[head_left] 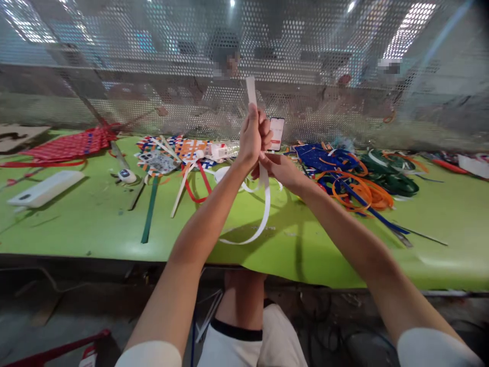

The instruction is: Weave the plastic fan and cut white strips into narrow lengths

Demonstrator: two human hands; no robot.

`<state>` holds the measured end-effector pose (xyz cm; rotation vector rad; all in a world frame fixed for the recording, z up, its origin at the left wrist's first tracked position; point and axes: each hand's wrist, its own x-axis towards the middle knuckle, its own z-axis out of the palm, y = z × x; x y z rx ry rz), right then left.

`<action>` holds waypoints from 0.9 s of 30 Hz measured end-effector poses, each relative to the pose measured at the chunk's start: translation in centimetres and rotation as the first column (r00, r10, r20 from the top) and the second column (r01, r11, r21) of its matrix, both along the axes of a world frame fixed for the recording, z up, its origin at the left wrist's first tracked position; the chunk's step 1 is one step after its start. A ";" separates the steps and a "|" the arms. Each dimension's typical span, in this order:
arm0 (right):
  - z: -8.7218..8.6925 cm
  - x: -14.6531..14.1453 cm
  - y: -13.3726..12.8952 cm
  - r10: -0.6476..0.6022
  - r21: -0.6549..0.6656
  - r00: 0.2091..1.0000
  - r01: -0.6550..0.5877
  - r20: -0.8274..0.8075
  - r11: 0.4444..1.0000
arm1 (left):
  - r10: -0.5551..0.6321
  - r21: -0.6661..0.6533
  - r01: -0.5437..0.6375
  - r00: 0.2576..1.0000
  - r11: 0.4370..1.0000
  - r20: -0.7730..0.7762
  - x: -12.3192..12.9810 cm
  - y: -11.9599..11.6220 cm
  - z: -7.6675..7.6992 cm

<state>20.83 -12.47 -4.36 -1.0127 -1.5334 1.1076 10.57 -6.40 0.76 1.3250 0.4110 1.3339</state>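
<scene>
A flat white strap (264,204) runs through both of my hands in the middle of the view. My left hand (252,133) is closed round it, thumb up, and one end of the strap stands straight up above the fist. Just below and to the right, my right hand (278,169) pinches the same strap close to the left wrist. From there the strap hangs down and curls left onto the green tabletop. Its loops behind my wrists are partly hidden.
A phone (277,133) stands upright behind my hands, before a perforated metal screen (171,97). Blue, orange and green straps (367,191) lie coiled at right. Woven pieces (158,159), a white box-like object (48,187) and red woven material (72,146) lie at left on the green table (107,229).
</scene>
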 end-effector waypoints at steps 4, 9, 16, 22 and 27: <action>-1.8 -1.5 -0.4 -0.160 0.103 0.987 0.156 0.029 0.982 | 0.007 -0.033 -0.008 1.000 0.999 -0.030 -0.5 1.7 -0.4; -2.2 -1.5 -0.4 -0.104 0.083 0.995 0.103 0.003 0.991 | -0.020 -0.026 0.020 1.000 0.999 -0.016 -1.0 3.0 -0.3; -2.2 -0.9 -0.3 0.012 0.051 0.991 -0.005 -0.133 0.999 | -0.085 -0.084 0.102 0.979 0.991 0.186 -2.9 2.5 1.3; -3.7 -0.7 -1.4 0.076 -0.109 0.994 -0.084 -0.075 0.990 | -0.166 -0.163 0.251 0.897 0.954 0.410 -4.9 4.3 2.0; -4.8 1.1 -2.7 0.094 -0.126 0.996 -0.093 -0.002 0.988 | -0.256 -0.098 0.396 0.744 0.913 0.617 -8.5 7.2 2.4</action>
